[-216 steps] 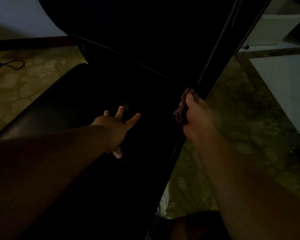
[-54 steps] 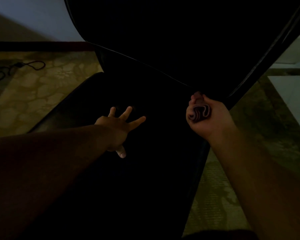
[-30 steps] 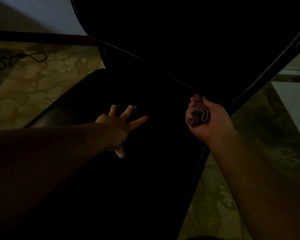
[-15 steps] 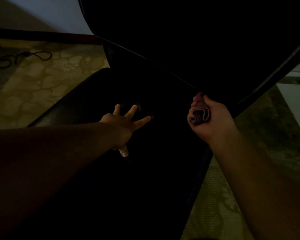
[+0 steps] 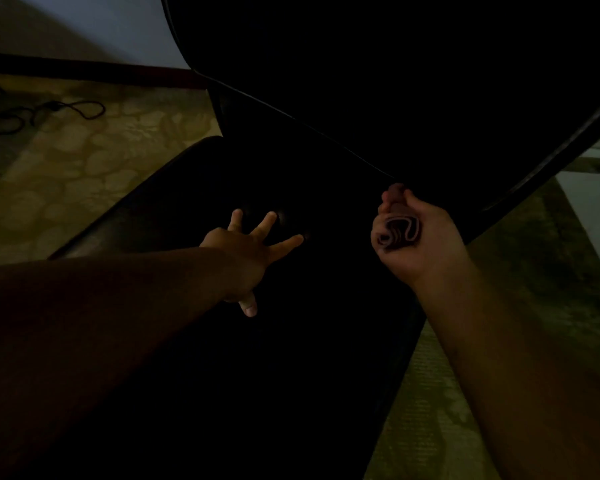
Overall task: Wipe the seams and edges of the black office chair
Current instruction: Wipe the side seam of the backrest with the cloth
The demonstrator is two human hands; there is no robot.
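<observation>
1. The chair [image 5: 378, 81] fills my view, its seat under both my hands, backrest above.
2. My left hand [image 5: 246, 251] lies flat on the seat, fingers spread.
3. My right hand [image 5: 413, 237] grips a rolled cloth [image 5: 399, 232] at the backrest's lower seam.

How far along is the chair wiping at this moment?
Done: cannot tell; the chair is too dark. In hand: right hand grips a folded cloth at the seat-back seam; left hand rests spread on the seat. Left: unclear.
</observation>
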